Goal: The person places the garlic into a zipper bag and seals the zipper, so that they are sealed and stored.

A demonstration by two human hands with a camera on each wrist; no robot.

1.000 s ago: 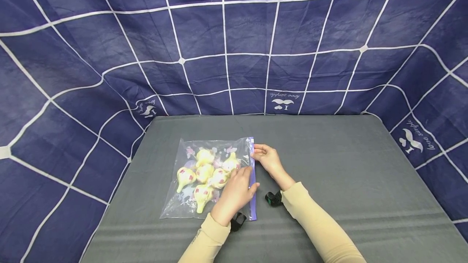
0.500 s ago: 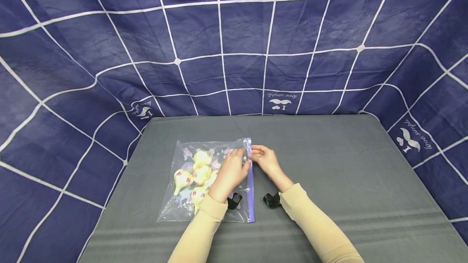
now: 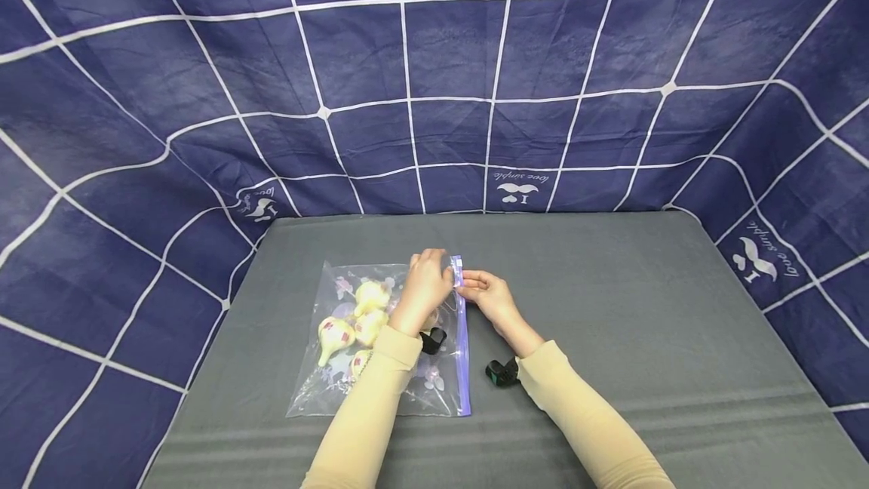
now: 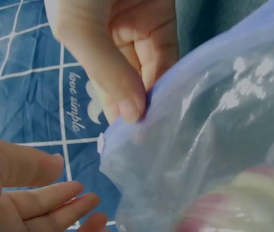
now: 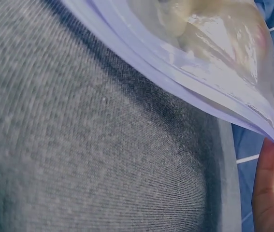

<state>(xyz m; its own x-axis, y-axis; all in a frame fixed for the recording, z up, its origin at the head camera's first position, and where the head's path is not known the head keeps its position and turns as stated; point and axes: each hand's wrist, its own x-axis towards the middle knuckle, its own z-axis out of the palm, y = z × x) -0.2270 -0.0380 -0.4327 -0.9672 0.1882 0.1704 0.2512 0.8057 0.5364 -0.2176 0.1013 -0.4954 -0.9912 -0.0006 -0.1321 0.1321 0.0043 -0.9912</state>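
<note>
A clear zip bag (image 3: 308,391) with a purple zip strip (image 3: 463,368) lies flat on the grey table. Inside are several pale yellow, garlic-like bulbs (image 3: 336,336) with pink marks, some hidden by the left arm. My right hand (image 3: 493,300) pinches the strip near its far end between thumb and fingers; the left wrist view shows the thumb on the purple edge. My left hand (image 3: 426,284) is over the bag's far right corner. In the left wrist view its fingers (image 4: 54,198) are spread and hold nothing, beside the small pale slider (image 4: 101,143) at the strip's end.
Blue cloth with white grid lines (image 3: 455,134) hangs behind the table and along both sides. The grey tabletop (image 3: 611,285) extends to the right of the bag. Each wrist carries a black strap mount (image 3: 502,372).
My left hand has moved away from me across the bag, from beside the strip's middle to the far corner. My right hand keeps its pinch on the strip.
</note>
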